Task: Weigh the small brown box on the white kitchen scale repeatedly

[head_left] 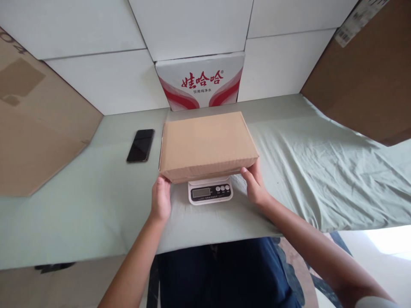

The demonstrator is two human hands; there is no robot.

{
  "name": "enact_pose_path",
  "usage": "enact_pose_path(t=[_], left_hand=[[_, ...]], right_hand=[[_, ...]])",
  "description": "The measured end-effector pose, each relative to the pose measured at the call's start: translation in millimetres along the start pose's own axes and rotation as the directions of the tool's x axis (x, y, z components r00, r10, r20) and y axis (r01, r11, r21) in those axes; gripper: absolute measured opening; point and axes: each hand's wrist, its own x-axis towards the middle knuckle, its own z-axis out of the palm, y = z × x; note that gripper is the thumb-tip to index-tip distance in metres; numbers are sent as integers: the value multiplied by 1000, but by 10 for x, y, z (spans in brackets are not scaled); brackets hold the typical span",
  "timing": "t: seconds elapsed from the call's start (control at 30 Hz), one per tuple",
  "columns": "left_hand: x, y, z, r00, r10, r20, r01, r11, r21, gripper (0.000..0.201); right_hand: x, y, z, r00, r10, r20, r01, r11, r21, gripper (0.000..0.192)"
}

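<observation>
A closed brown cardboard box lies flat over a small white digital scale. The scale's front, with its grey display and several round buttons, sticks out below the box; its weighing platform is hidden. My left hand grips the box at its near left corner, the fingers partly hidden beneath it. At the near right corner my right hand grips the box, thumb along the front side and fingers around the edge. Whether the box rests fully on the scale or is held just above it, I cannot tell.
A dark phone lies left of the box on the pale green cloth. Behind stands a white and red carton against white panels. Large cardboard sheets flank the table at left and right.
</observation>
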Motion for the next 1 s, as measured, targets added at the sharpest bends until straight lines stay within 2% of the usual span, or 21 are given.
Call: enact_pose_path(t=[0.17,0.27,0.4,0.67,0.9,1.0], left_hand=[[-14,16,-4,1000,8,-21,-8,1000,16,69],[-43,37,-7,1000,10,3,-10,1000,24,69],[-93,56,-12,999,7,44,-8,999,31,66],[-110,77,-6,1000,27,-16,-26,999,31,68],[-85,104,-9,999,-33,30,32,998,48,69],[-94,94,-8,1000,-15,6,15,999,44,69]], right_hand=[[-16,8,-26,1000,14,-20,-14,1000,6,66],[-1,-5,-56,998,31,-47,-30,999,20,69],[44,-41,-72,1000,-2,-18,3,998,69,63],[37,-104,-63,997,7,-82,-4,999,47,67],[31,-199,-30,999,6,-51,-5,1000,30,63],[7,-205,-16,998,14,-54,-12,999,40,63]])
